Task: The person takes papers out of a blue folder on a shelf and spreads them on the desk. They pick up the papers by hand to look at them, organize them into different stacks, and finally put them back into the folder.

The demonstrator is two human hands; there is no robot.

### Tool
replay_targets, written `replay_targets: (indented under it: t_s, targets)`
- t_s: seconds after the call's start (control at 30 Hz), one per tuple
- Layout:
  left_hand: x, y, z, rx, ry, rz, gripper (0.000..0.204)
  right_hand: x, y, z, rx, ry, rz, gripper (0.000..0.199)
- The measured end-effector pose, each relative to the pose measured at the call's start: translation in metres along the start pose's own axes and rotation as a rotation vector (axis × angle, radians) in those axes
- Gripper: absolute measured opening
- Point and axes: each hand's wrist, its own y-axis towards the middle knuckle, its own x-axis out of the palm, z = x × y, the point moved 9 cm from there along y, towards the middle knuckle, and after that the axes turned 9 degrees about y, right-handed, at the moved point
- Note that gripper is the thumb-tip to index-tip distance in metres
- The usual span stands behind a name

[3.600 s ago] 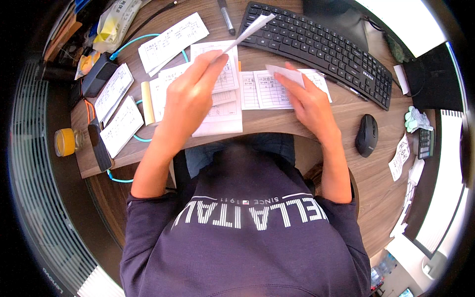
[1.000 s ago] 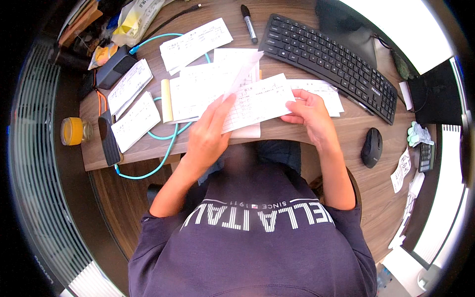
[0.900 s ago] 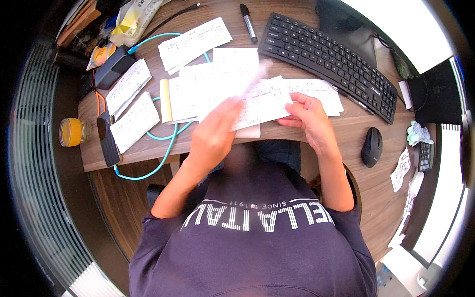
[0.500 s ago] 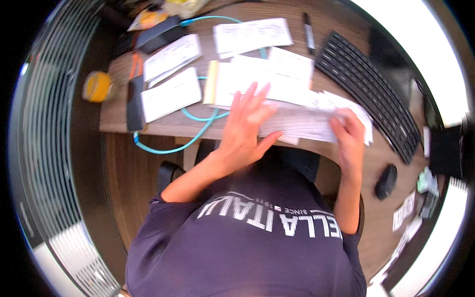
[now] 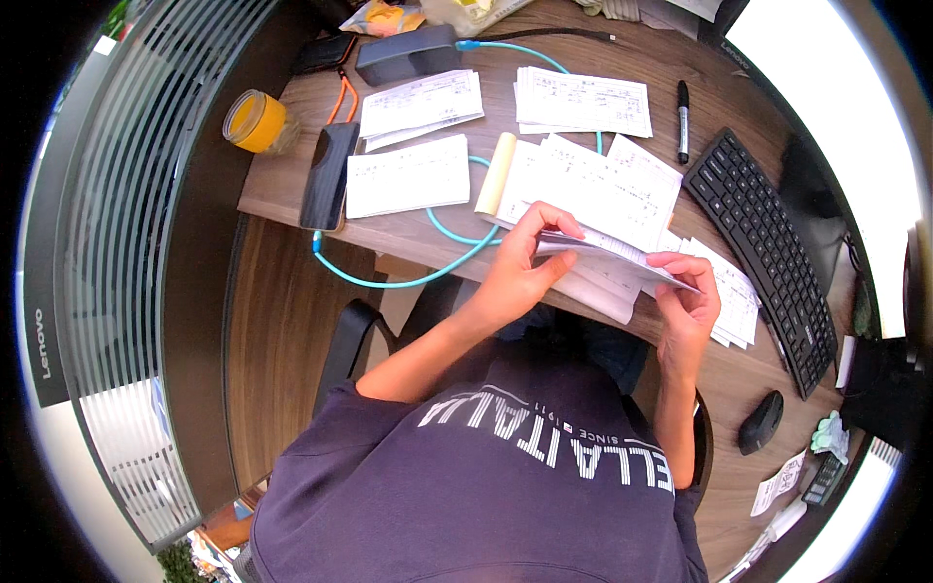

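Note:
Between my hands, a bundle of paper slips (image 5: 622, 262) is tilted up above the desk's near edge. My left hand (image 5: 525, 267) is closed on its left end, thumb on the near side and fingers curled over the far side. At the right end, my right hand (image 5: 688, 296) pinches the slips between thumb and fingers. Just beyond them lie overlapping printed slips (image 5: 607, 189), beside a pad with a rolled yellowish edge (image 5: 497, 173). More loose slips (image 5: 736, 301) fan out next to my right hand.
Slip stacks (image 5: 423, 105), (image 5: 408, 178) and another stack (image 5: 583, 102) lie farther off. A phone (image 5: 330, 175), cyan cable (image 5: 389, 283), dark box (image 5: 406, 54) and yellow jar (image 5: 258, 121) are leftward. A marker (image 5: 683, 121), keyboard (image 5: 763, 257) and mouse (image 5: 760, 423) are rightward.
My left hand has gone from spread flat over the slips to closed on their left end. The bundle is now raised and tilted between both hands. The whole view has shifted.

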Motion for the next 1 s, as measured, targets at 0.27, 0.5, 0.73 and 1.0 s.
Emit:
replay_targets:
  t_s: [0.27, 0.5, 0.73, 1.0]
  targets:
    - [-0.021, 0.0, 0.014, 0.069, 0.169, 0.09, 0.012, 0.017, 0.0, -0.004, 0.067, -0.172, -0.042, 0.012]
    - [-0.079, -0.017, 0.014, -0.198, 0.125, 0.307, 0.019, 0.056, 0.005, 0.016, 0.278, 0.09, -0.072, 0.013]
    - [-0.169, -0.056, 0.028, -0.171, 0.672, 0.576, 0.013, 0.101, 0.033, 0.031, 0.317, 0.008, -0.261, 0.01]
    - [-0.207, -0.056, 0.062, -0.128, 1.063, 0.714, 0.014, 0.132, 0.048, 0.031, 0.333, 0.04, -0.303, 0.011]
